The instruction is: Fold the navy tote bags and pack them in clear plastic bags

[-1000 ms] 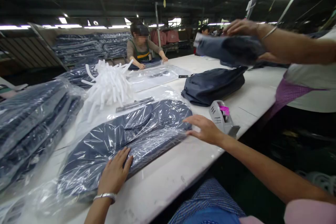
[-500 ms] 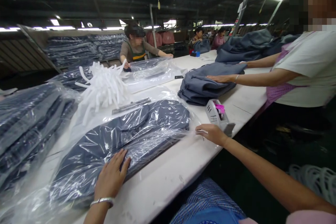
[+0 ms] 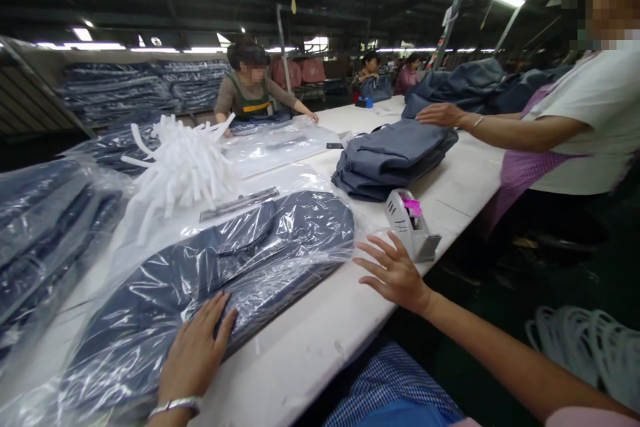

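A dark blue-grey fabric item in a clear plastic bag (image 3: 270,247) lies slantwise on the white table (image 3: 320,327) in front of me. My left hand (image 3: 200,340) rests flat on the near left part of the bag, fingers stretched out. Off the bag's right end, my right hand (image 3: 393,273) hovers with spread fingers and holds nothing; whether it touches the loose plastic edge I cannot tell. Just beyond that hand stands a white tape dispenser (image 3: 410,227) with a pink piece on it.
White strips (image 3: 183,160) are heaped behind the bag, near a ruler (image 3: 239,204). More bagged goods (image 3: 45,233) lie at left. A co-worker on the right reaches over folded dark fabric (image 3: 395,153); another person (image 3: 255,90) across the table handles a plastic bag (image 3: 285,143).
My right hand has let go of the bag's right edge and spread its fingers. My left hand stays on the bag. The right co-worker's hand has lifted off the folded fabric.
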Available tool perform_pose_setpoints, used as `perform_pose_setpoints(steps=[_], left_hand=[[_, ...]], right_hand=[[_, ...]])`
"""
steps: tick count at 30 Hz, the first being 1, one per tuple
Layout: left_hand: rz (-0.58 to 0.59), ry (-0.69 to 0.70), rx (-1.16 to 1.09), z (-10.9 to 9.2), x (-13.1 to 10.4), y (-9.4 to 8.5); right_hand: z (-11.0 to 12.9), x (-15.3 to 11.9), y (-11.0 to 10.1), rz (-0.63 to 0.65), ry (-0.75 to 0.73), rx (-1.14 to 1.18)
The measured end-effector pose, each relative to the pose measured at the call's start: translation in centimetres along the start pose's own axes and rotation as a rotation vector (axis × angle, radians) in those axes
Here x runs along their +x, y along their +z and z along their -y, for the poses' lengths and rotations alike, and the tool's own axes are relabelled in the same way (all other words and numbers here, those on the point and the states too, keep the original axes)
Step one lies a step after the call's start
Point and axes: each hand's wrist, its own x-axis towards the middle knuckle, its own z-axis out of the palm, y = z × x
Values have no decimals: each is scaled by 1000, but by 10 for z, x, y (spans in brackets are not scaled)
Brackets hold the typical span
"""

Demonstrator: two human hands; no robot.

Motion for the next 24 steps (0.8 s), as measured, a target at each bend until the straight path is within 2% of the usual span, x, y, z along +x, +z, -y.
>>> perform_pose_setpoints(steps=[4, 9, 12, 14, 16, 18, 21, 24], left_hand=[[37, -63, -23, -6, 2, -4], [17, -95, -56, -6, 2, 0], [2, -84, -53, -6, 1, 2], [5, -81, -42, -5, -1, 3], [11, -82, -26, -1, -2, 5], [21, -33, -9, 3, -4, 8], [29, 19, -6, 10, -7, 11], [22, -20, -45, 10, -8, 9]], right_hand=[[0, 8, 16, -12, 112, -63], [-23, 40, 4, -52, 19, -26], [-45, 63, 6, 15, -19, 71], [-61, 77, 17, 106, 38, 181], [-77, 87, 32, 190, 157, 271], [-93, 94, 48, 246, 245, 319], [-115, 99, 70, 292, 272, 346], [-135, 99, 91, 309, 329, 321]])
